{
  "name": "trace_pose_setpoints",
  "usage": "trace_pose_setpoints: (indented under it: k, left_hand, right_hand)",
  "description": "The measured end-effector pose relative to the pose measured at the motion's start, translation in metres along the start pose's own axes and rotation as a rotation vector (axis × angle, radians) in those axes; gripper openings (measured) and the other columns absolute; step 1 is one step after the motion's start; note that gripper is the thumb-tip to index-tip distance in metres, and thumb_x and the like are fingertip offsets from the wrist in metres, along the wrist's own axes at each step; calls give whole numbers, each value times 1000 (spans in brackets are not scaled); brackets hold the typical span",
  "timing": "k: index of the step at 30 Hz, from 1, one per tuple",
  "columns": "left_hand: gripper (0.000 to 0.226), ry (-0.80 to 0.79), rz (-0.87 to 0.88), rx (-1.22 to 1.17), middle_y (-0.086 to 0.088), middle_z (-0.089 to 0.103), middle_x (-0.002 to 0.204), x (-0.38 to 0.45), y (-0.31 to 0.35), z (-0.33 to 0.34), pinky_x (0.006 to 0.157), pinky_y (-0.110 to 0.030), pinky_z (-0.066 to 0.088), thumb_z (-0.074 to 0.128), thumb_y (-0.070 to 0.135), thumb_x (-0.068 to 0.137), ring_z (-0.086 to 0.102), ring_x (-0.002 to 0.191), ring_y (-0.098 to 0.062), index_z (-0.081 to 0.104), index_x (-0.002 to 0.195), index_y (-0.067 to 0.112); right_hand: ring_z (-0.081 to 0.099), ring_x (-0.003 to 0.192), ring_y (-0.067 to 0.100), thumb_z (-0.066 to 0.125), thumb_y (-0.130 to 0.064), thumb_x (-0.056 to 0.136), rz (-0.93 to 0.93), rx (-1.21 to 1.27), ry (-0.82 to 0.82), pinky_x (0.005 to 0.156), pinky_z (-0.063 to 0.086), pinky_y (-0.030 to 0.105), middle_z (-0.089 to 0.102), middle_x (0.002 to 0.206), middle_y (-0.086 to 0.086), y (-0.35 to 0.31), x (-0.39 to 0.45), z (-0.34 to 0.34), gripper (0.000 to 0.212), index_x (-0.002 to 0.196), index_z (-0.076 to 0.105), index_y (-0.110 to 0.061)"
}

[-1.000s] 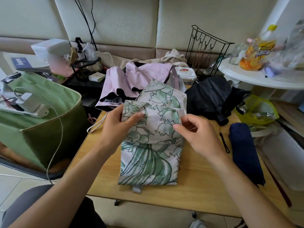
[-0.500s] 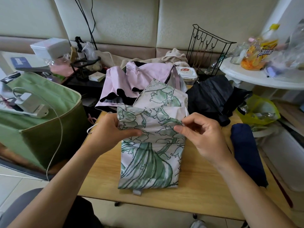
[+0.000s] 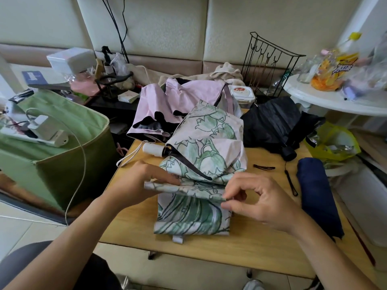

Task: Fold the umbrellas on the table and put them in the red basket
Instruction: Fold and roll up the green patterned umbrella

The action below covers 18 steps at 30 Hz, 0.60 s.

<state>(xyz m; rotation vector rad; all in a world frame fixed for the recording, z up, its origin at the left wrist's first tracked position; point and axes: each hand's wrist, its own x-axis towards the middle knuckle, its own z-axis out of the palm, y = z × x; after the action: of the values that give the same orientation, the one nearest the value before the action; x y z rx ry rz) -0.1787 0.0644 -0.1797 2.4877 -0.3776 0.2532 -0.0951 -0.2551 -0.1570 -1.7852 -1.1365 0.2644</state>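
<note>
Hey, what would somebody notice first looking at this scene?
Probably the green leaf-print umbrella at the middle of the wooden table, with the left hand and right hand pinching a fold of its canopy. Behind it lies a pink umbrella, a navy folded umbrella at right.

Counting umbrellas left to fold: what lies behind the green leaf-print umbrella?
Behind the leaf-print umbrella lie a pink umbrella on the left and a black umbrella on the right, both unfolded. The print canopy covers their near edges, and anything between them is hidden.

Snack bag (image 3: 333, 70) label blurred, navy umbrella (image 3: 316, 195) handle hidden.
</note>
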Motion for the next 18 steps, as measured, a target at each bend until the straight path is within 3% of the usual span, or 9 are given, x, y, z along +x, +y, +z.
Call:
trace_pose_setpoints:
  k: [3,6,8,10,13,16,18]
  left_hand:
    - [70,-161,-61,48,20,68,129,-1,-5,3,104,-22,48,58,-21,76,60,122,6,78,116,33]
    - [81,-131,-87,83,20,65,134,-2,-5,3,104,-11,40,44,-23,70,55,126,5,76,119,32]
    - [84,-59,-97,79,23,66,129,-2,-6,2,102,-9,41,37,-24,66,56,122,9,78,116,31]
    - [75,7,-122,58,28,67,119,-2,-1,0,100,-13,46,38,-17,70,58,115,14,79,110,32]
    - [48,103,-57,102,25,72,105,0,21,3,90,-17,50,45,5,80,62,103,7,79,99,34]
    - [28,57,81,38,13,71,97,0,55,23,83,-27,52,54,15,91,64,94,-4,79,99,25]
    - [20,4,129,67,12,67,100,-1,78,38,83,-33,51,59,34,96,62,95,-7,76,105,27]
  right_hand:
    - [65,81,21,82,-26,87,40,-126,-152,71,54,34,68,87,-7,2,-4,7,4,87,78,-25]
    - [64,90,13,79,-33,90,96,-247,-276,76,51,21,67,94,-14,3,-8,13,4,93,78,-30]
    - [64,96,10,74,-40,93,136,-273,-325,81,51,20,67,99,-17,1,-10,12,10,101,77,-34]
    - [63,99,8,65,-41,99,169,-321,-326,83,51,22,67,102,-19,1,-11,8,15,111,74,-40]
    - [61,103,4,57,-21,103,175,-428,-184,85,49,20,64,105,-22,5,-12,5,27,117,73,-36]
    - [55,112,-4,57,-5,100,109,-567,-23,97,47,18,63,116,-22,11,-8,6,34,121,73,-26]
    - [54,114,-3,59,-2,99,87,-611,33,99,47,20,64,118,-17,13,-3,6,34,121,72,-23]
